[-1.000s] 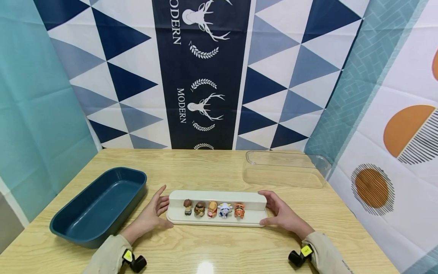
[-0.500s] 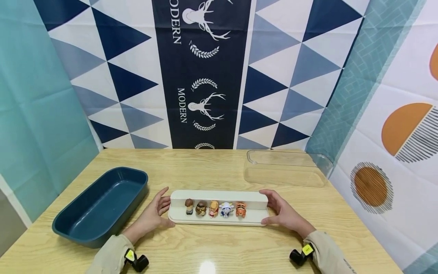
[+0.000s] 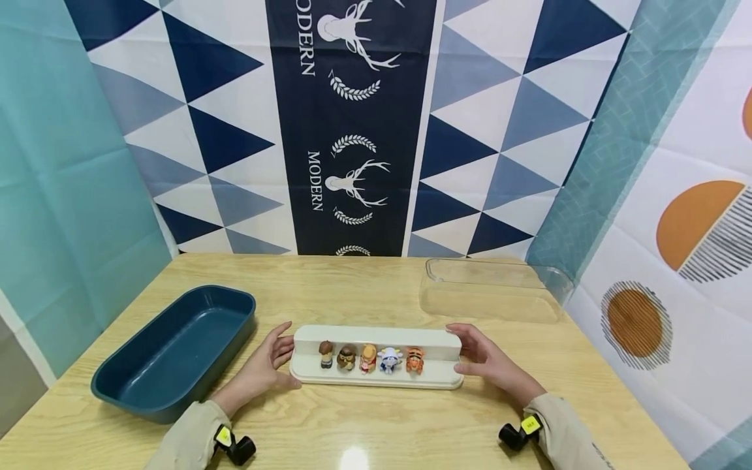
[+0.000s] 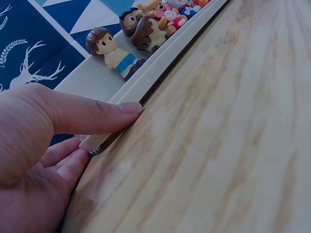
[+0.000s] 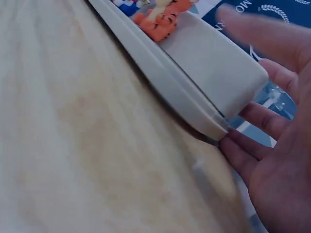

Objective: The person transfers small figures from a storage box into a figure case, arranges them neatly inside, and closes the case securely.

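Observation:
A long white display stand with a raised back step lies on the wooden table, and several small figurines stand along it. From left to right they include a boy figurine, an owl and, at the right end, an orange tiger. My left hand holds the stand's left end, its thumb on the front rim and fingers around the corner. At the right end my right hand has its thumb raised off the rim, while its fingers touch the end.
To the left sits a deep dark-blue plastic basin. A clear plastic cover lies at the back right of the wooden table. Patterned cloth hangs behind the table and along both sides.
My right thumb has lifted away from the stand's front right corner. The left hand keeps its place, and the stand and figurines hold their arrangement.

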Demonstrator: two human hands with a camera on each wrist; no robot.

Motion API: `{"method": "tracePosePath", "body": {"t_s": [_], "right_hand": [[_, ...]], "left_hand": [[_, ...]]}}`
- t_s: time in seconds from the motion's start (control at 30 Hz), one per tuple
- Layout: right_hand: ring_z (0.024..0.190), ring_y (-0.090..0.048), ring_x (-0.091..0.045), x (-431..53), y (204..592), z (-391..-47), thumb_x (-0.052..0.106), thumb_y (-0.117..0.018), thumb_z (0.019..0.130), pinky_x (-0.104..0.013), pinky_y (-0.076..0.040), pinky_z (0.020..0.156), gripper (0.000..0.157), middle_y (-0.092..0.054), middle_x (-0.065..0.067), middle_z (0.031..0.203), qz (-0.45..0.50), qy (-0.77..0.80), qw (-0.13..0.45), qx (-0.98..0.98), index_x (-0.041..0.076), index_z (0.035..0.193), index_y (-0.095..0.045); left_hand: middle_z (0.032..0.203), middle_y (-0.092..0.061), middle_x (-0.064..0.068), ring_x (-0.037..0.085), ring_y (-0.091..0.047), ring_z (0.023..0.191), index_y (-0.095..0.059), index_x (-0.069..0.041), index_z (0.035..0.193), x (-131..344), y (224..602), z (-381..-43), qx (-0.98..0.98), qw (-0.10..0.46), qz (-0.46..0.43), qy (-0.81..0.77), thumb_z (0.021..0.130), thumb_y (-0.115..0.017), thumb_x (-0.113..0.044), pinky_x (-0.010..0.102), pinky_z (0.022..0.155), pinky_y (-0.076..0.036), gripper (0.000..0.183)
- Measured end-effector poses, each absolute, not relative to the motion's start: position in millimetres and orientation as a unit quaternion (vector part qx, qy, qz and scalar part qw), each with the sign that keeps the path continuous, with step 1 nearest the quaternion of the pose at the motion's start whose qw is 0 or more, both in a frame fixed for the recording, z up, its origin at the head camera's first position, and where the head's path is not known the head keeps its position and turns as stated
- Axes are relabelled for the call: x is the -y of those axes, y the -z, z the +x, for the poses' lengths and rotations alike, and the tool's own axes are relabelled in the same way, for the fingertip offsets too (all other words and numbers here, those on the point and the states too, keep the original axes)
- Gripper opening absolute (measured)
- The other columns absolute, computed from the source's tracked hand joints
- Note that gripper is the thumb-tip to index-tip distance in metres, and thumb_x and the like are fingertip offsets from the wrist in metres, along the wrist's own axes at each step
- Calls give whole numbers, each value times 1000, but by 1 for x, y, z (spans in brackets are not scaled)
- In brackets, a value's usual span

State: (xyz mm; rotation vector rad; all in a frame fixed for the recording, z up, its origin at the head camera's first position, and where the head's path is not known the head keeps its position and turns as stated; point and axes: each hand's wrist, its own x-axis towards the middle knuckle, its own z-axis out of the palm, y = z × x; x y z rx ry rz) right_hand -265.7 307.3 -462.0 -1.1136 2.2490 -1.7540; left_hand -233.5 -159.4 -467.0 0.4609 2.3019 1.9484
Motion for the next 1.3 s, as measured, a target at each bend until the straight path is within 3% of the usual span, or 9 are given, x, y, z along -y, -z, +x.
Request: {"method": "tracePosePath", "body": {"t_s": [0.13,0.23,0.3,0.5,0.57,0.67,0.93,1.03,1.3], "right_hand": [[119,-56,-8,-315,447,-268,-9,-55,96,-23,-46,97,53,-56,-13,134,-365,571,-1,-735,-10,144,-33],[122,-55,-11,-323,429,-276,-14,-60,90,-23,-45,99,55,-56,-18,133,-362,541,-86,-754,-14,140,-36],[125,-52,-13,-332,416,-284,-9,-68,87,-22,-42,102,59,-54,-17,136,-331,492,-146,-792,-9,140,-41],[133,-35,-45,-356,387,-319,19,-86,78,-62,-30,104,80,-42,-23,145,-248,319,-212,-890,5,146,-44],[135,-28,-52,-364,383,-332,24,-87,76,-72,-23,102,87,-38,-28,147,-249,285,-211,-901,3,147,-42],[137,-22,-55,-373,380,-349,34,-89,72,-74,-18,103,96,-33,-30,150,-246,236,-193,-920,1,148,-39],[139,-18,-55,-379,379,-371,58,-85,66,-72,-15,107,114,-26,-33,153,-233,99,-104,-962,6,153,-32],[138,-22,-55,-376,375,-373,58,-86,65,-70,-15,108,114,-30,-33,150,-236,83,-87,-964,6,151,-34],[127,-38,-52,-377,368,-383,31,-94,67,-68,-35,99,98,-41,-30,139,-239,97,-63,-964,6,146,-41]], "left_hand": [[146,-34,38,50,-35,135,-7,6,155,159,468,-234,-755,46,147,-638,61,-81,24,41,107,-39,122],[145,-35,38,50,-35,135,-6,6,155,159,468,-234,-754,45,146,-639,61,-81,24,41,108,-39,122],[145,-34,38,50,-35,135,-6,6,155,159,468,-234,-754,43,146,-639,61,-81,24,41,108,-39,121],[144,-35,39,52,-35,135,-7,7,154,160,468,-234,-757,36,150,-635,61,-81,24,42,108,-38,120],[144,-35,39,52,-35,135,-7,8,154,160,468,-234,-758,36,151,-633,62,-81,23,43,108,-38,120],[144,-35,40,52,-35,134,-7,8,154,159,469,-235,-758,36,153,-632,61,-81,23,42,108,-39,120],[145,-35,39,51,-36,135,-6,7,155,160,468,-235,-765,35,152,-625,63,-82,21,41,108,-38,120],[145,-35,38,50,-36,135,-6,7,155,161,468,-234,-766,34,147,-625,63,-82,21,41,108,-38,120],[145,-36,38,50,-37,135,-6,7,155,160,469,-231,-759,38,151,-633,61,-82,23,43,108,-38,122]]}}
